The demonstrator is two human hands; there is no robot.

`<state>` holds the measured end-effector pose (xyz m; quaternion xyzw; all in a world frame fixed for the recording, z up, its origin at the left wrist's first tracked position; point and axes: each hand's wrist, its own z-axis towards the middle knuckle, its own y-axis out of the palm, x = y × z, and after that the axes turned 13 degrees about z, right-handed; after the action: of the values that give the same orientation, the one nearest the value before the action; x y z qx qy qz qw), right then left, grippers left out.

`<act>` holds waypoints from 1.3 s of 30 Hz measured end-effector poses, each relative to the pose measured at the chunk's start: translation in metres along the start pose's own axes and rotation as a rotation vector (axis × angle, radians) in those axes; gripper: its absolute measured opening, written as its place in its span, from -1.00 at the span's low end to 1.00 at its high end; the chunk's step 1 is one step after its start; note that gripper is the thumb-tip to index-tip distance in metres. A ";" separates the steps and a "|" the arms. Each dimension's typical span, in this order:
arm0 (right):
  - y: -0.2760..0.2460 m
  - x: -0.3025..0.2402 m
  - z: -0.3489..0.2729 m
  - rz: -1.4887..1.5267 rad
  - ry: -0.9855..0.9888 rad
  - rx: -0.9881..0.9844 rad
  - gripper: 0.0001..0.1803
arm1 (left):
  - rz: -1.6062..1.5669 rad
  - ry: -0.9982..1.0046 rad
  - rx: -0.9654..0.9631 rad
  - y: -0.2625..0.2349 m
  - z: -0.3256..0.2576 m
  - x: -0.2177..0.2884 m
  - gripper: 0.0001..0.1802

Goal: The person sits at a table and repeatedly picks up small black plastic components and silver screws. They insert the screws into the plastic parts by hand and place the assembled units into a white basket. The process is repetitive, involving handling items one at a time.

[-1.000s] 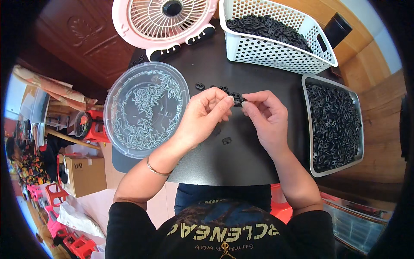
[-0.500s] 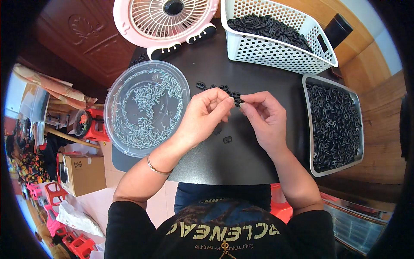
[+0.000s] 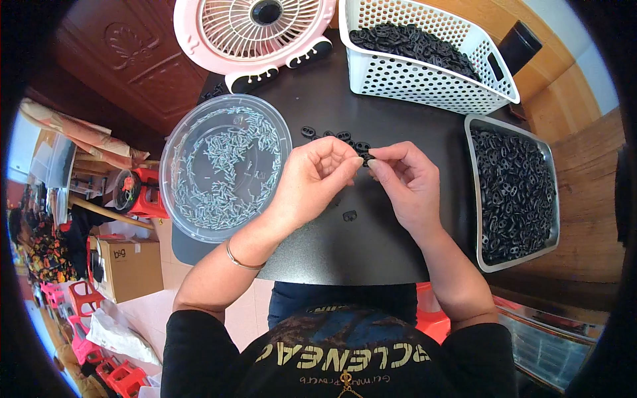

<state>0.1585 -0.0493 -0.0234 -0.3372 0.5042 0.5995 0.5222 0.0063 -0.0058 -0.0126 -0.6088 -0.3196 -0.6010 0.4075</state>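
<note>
In front of me both hands meet over the dark table, tip to tip. My right hand [image 3: 411, 179] pinches a small black two-hole piece [image 3: 365, 159], which looks like part of a cord lock. My left hand [image 3: 315, 174] has thumb and forefinger pressed together against the left side of that piece; its tips cover part of it. Just beyond the fingers lie several similar black two-hole pieces [image 3: 308, 131]. One loose black piece [image 3: 350, 215] rests nearer to me, between my wrists.
Left stands a clear round tub [image 3: 170, 199] of small silvery pins or springs. A metal tray [image 3: 479, 219] heaped with black pieces is at right. Behind are a white perforated basket [image 3: 424, 89] of black parts and a pink fan [image 3: 189, 40].
My left thumb and forefinger have shifted slightly right, closer against the black piece. My right hand has barely moved and keeps its pinch.
</note>
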 end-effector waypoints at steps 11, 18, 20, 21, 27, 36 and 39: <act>0.000 -0.004 0.002 0.131 0.099 -0.002 -0.86 | 0.378 0.316 0.178 0.000 0.002 -0.007 -0.92; -0.005 -0.004 0.005 0.186 0.147 0.042 -0.84 | 0.523 0.111 -0.022 -0.012 0.002 0.006 -0.89; -0.008 -0.002 0.006 0.228 0.139 0.057 -0.84 | 0.686 0.144 -0.198 -0.013 0.000 0.017 -0.79; -0.009 -0.001 0.006 0.248 0.135 0.065 -0.84 | 0.760 0.207 -0.270 -0.014 -0.001 0.019 -0.77; -0.010 -0.003 0.006 0.287 0.206 0.036 -0.85 | 0.969 0.362 -0.364 -0.015 -0.007 0.007 -0.65; -0.009 -0.003 0.006 0.295 0.180 0.063 -0.85 | 1.077 0.351 0.046 -0.016 0.000 0.005 -0.64; -0.009 -0.004 0.007 0.237 0.179 0.087 -0.85 | 1.171 0.416 0.098 -0.011 0.002 -0.002 -0.70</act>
<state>0.1688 -0.0447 -0.0199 -0.3047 0.6104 0.6022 0.4147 -0.0028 0.0011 -0.0128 -0.5338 0.1258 -0.3685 0.7506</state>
